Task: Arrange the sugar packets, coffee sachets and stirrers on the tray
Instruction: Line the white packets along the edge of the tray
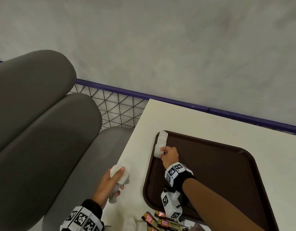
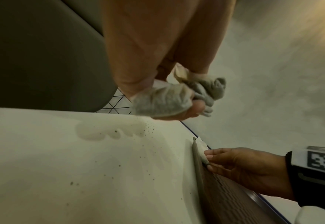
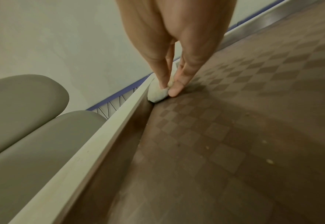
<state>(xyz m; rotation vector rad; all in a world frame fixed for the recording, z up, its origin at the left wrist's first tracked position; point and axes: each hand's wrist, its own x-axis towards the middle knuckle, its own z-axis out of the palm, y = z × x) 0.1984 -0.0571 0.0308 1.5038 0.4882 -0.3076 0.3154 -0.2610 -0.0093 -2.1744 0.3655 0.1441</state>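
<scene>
Left hand grips a bunch of white packets, above the table's left edge, bench seat just left of it. Right hand pinches a packet against the tray's left rim, a row of packets beyond its fingers. Bare tray floor to its right. Coffee sachets behind its wrist.
</scene>
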